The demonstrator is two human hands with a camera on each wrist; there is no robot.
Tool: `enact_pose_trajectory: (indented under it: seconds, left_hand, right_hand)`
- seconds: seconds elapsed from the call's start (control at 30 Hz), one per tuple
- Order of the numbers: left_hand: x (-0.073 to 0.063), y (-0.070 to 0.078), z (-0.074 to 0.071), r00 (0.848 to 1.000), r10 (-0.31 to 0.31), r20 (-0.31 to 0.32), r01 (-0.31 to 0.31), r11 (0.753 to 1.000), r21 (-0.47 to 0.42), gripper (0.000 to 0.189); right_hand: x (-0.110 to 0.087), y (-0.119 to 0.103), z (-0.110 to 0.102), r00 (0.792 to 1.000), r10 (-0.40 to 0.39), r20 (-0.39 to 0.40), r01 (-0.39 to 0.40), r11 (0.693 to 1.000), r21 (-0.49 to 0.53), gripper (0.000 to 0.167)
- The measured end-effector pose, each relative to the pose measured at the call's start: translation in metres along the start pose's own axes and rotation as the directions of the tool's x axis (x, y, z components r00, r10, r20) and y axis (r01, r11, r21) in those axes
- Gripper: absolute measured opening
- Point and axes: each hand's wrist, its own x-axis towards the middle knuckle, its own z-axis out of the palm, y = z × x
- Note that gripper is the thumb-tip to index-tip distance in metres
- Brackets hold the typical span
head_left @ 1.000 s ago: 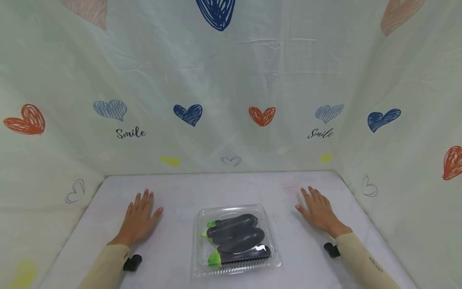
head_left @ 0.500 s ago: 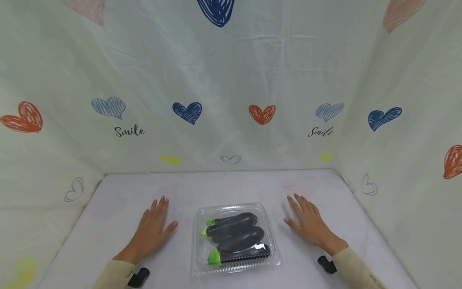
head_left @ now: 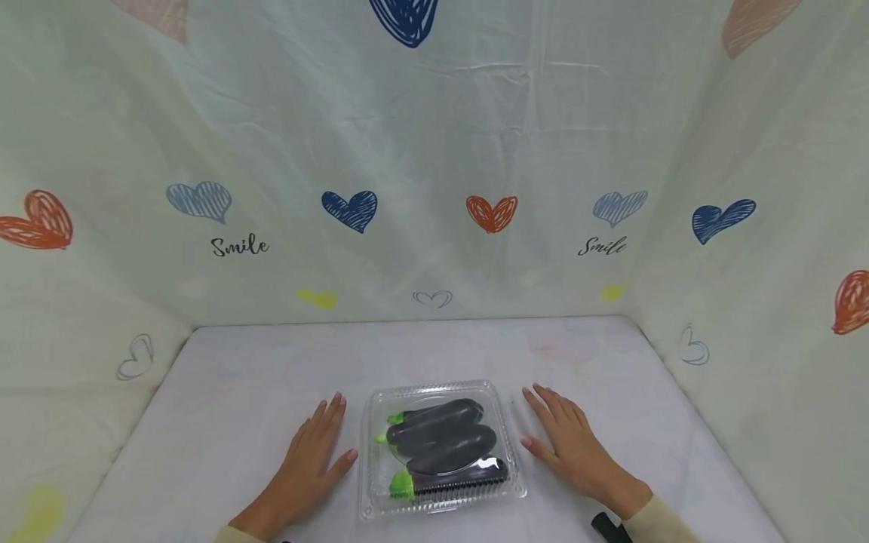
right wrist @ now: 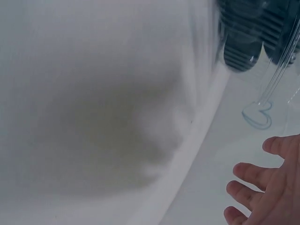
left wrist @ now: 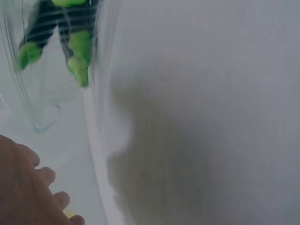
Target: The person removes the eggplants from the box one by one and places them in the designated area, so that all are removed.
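Observation:
A clear plastic clamshell box [head_left: 375, 498] lies closed on the white table, with several dark eggplants [head_left: 451, 449] with green stem ends inside it. Just left of the box is my left hand [head_left: 305, 460], fingers straight and thumb spread toward the box's side, a small gap between. On the other side my right hand [head_left: 573, 445] is held much the same way, its thumb close to the box's right edge but apart from it. Both wrist views show part of the box [left wrist: 101, 51] and the hand's shadow on the table. Neither hand holds anything.
The white table [head_left: 271, 362] has its far edge against a pale curtain [head_left: 421, 136] printed with hearts and the word Smile. The same cloth hangs along the left and right sides. A black wrist strap piece [head_left: 611, 528] shows below the right wrist.
Both hands have moved inward and nearer to the person, from the table's outer parts to either side of the box. The box has stayed in place.

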Motion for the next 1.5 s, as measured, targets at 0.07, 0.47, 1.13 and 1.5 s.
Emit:
enact_pose_trajectory:
  seconds: [0.07,0.47,1.13,1.5]
  left_hand:
    - [-0.003,0.003,0.003,1.000,0.022,-0.007,-0.022,1.000,-0.008,0.078]
    - [-0.012,0.019,0.006,0.990,0.013,0.139,-0.002,0.997,-0.075,0.103]
    - [-0.017,0.040,0.016,0.991,-0.015,0.134,0.010,0.999,0.037,0.134]
    - [-0.012,0.048,0.019,0.995,-0.046,0.088,0.037,0.994,0.107,0.136]
  right_hand:
    - [-0.003,-0.005,0.000,1.000,-0.019,-0.013,0.019,1.000,0.009,0.070]
    - [-0.016,-0.026,0.002,0.990,-0.136,-0.048,0.136,0.991,-0.004,0.082]
    - [-0.024,-0.047,0.023,0.982,-0.158,-0.101,0.159,0.987,-0.002,0.113]
    - [-0.020,-0.052,0.031,0.990,-0.088,-0.112,0.094,0.994,0.051,0.114]
